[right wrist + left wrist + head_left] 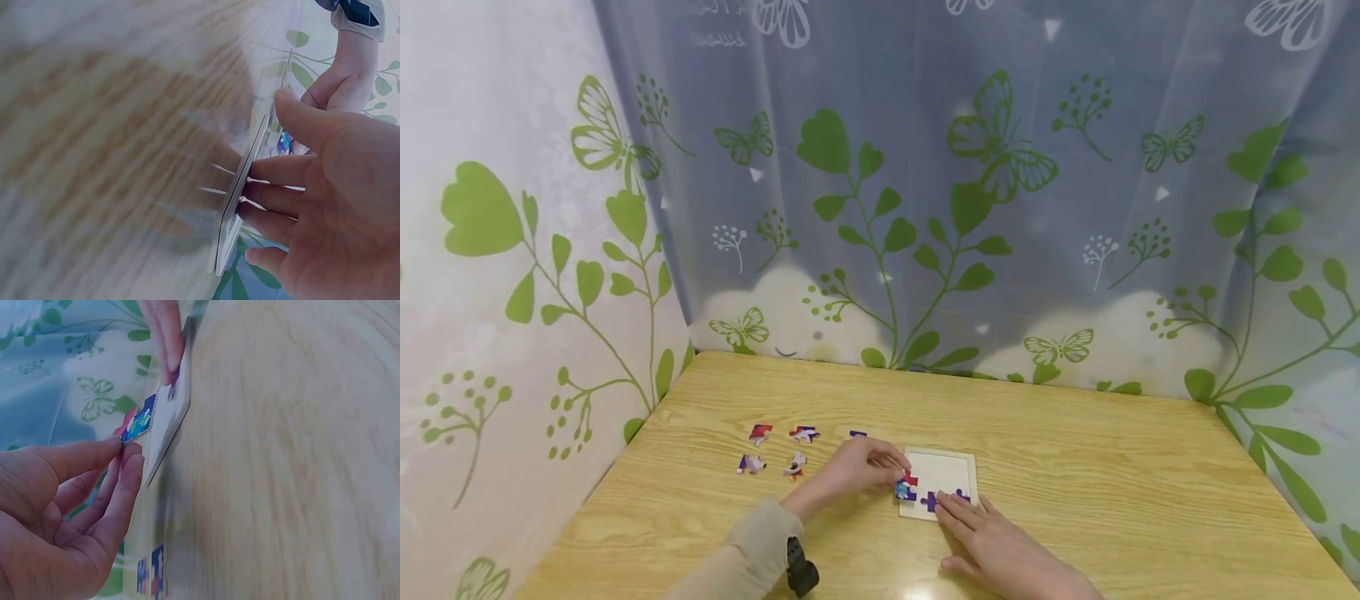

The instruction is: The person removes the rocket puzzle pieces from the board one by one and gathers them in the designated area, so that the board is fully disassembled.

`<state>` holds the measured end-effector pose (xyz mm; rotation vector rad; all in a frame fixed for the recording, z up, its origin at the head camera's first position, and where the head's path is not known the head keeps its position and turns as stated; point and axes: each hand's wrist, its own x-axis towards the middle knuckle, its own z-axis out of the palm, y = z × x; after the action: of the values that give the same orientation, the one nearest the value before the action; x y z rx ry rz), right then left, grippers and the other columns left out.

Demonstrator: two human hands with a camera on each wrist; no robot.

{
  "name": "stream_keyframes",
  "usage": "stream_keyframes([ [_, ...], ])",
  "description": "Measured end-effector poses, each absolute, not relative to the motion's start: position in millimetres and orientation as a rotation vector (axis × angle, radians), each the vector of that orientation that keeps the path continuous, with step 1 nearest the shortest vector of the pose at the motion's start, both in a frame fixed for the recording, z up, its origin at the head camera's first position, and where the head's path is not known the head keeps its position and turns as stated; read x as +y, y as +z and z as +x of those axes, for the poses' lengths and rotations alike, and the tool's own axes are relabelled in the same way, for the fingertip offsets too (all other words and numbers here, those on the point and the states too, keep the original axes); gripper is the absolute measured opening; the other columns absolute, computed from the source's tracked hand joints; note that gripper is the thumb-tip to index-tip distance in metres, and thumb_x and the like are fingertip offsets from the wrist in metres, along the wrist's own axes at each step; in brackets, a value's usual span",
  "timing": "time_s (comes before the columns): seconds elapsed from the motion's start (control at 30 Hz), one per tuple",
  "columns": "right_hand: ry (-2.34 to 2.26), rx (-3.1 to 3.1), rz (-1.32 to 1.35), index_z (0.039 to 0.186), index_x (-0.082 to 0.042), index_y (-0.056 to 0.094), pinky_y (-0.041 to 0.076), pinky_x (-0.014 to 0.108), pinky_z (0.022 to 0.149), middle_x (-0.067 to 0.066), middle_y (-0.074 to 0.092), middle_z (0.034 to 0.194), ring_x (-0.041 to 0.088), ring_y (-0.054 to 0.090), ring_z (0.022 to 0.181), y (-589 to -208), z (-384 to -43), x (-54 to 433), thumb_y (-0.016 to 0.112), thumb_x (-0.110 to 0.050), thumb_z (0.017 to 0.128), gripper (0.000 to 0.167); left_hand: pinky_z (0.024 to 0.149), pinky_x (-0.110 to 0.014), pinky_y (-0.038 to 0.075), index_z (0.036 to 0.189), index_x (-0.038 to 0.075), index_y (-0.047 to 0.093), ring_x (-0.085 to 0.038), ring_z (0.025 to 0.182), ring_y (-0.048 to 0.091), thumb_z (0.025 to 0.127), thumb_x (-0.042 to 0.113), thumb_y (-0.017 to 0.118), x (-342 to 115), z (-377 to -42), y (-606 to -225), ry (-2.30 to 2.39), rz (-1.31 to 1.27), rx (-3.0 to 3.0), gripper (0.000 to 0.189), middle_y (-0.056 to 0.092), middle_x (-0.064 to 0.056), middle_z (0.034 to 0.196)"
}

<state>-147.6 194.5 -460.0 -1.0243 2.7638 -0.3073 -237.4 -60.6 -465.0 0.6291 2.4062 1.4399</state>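
Note:
My left hand (856, 468) pinches a jigsaw piece (906, 490), blue and red, between thumb and fingertips at the left side of a white puzzle tray (938, 467). In the left wrist view this piece (140, 422) is tilted and its far end is over the tray. Purple jigsaw pieces (930, 502) lie along the tray's near edge, partly covered by my right hand (1000, 542). The right fingers are fairly straight and rest on the pieces and the tray rim. In the right wrist view, the fingertips (253, 209) touch the tray's edge.
Loose jigsaw pieces lie left of the tray on the wooden table (1112, 467), among them a red one (761, 433) and a white and purple one (750, 464). Another piece (857, 434) is partly behind my left hand. A patterned curtain (925, 250) borders the table's back.

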Motion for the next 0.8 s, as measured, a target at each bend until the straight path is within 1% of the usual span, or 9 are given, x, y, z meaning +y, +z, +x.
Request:
stream_keyframes([
  [0.13,-0.316,2.750,-1.015,0.151,0.002,0.043,0.028,0.060,0.116,0.015,0.038,0.160,0.034,0.035,0.147,-460,-148,195,0.048,-0.050,0.104,0.070,0.072,-0.027,0.058,0.107,0.005,0.076,-0.011,0.084,0.068,0.095,0.008,0.071,-73,-240,-463,1.463,0.632,2.381,0.013,0.075,-0.007,0.096],
  [0.33,-0.310,2.753,-1.017,0.151,0.002,0.042,0.028,0.060,0.116,0.015,0.038,0.160,0.034,0.036,0.147,-460,-148,194,0.048,-0.050,0.104,0.070,0.076,-0.038,0.060,0.111,0.002,0.074,-0.020,0.085,0.071,0.097,0.009,0.069,-95,-239,-461,1.553,0.529,2.307,0.016,0.074,-0.008,0.098],
  [0.43,-0.316,2.749,-1.018,0.152,0.002,0.042,0.028,0.060,0.116,0.015,0.038,0.160,0.034,0.035,0.147,-460,-148,194,0.048,-0.050,0.104,0.070,0.079,-0.039,0.061,0.113,0.000,0.072,-0.023,0.088,0.072,0.098,0.010,0.068,-107,-237,-459,1.594,0.493,2.282,0.018,0.074,-0.010,0.101],
  [0.6,-0.331,2.733,-1.001,0.152,0.001,0.041,0.027,0.060,0.117,0.014,0.036,0.161,0.034,0.034,0.148,-460,-148,195,0.047,-0.052,0.104,0.071,0.083,-0.040,0.060,0.116,-0.004,0.071,-0.023,0.091,0.071,0.099,0.009,0.066,-128,-233,-455,1.632,0.468,2.277,0.022,0.073,-0.015,0.106],
  [0.73,-0.337,2.725,-0.992,0.152,0.001,0.041,0.027,0.060,0.117,0.014,0.036,0.161,0.034,0.034,0.148,-460,-148,195,0.047,-0.052,0.104,0.072,0.084,-0.041,0.060,0.118,-0.004,0.070,-0.024,0.093,0.070,0.099,0.011,0.066,-146,-231,-451,1.631,0.423,2.286,0.024,0.072,-0.013,0.107],
  [0.8,-0.343,2.720,-0.985,0.153,0.001,0.041,0.026,0.060,0.117,0.014,0.036,0.161,0.033,0.033,0.148,-460,-148,195,0.047,-0.052,0.104,0.072,0.081,-0.041,0.060,0.118,-0.003,0.070,-0.025,0.091,0.070,0.100,0.013,0.065,-154,-231,-451,1.617,0.396,2.306,0.025,0.073,-0.010,0.105],
])
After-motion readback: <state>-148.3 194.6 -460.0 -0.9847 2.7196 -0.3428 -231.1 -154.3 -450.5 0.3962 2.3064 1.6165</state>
